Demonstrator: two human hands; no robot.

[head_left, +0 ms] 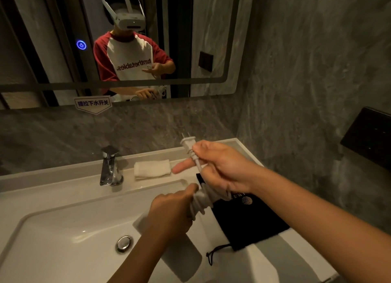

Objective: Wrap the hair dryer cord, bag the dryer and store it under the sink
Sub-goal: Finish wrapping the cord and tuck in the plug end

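Note:
My left hand [171, 210] grips a white hair dryer [179, 255] over the sink basin, its body pointing down toward me. Several turns of white cord [201, 200] are wound around the dryer's handle just above that hand. My right hand [220, 168] holds the cord's free end a short way below the two-pin plug [187, 144], which sticks up above the fingers. A black drawstring bag [254, 221] lies flat on the counter to the right, under my right forearm, with its string [215, 251] trailing at the front.
A white sink [63, 229] with a chrome drain plug [124, 243] fills the foreground. A chrome faucet [110, 166] stands at the back, a folded white towel [152, 169] beside it. A mirror [53, 39] hangs above; a black wall box [370, 136] is mounted on the right.

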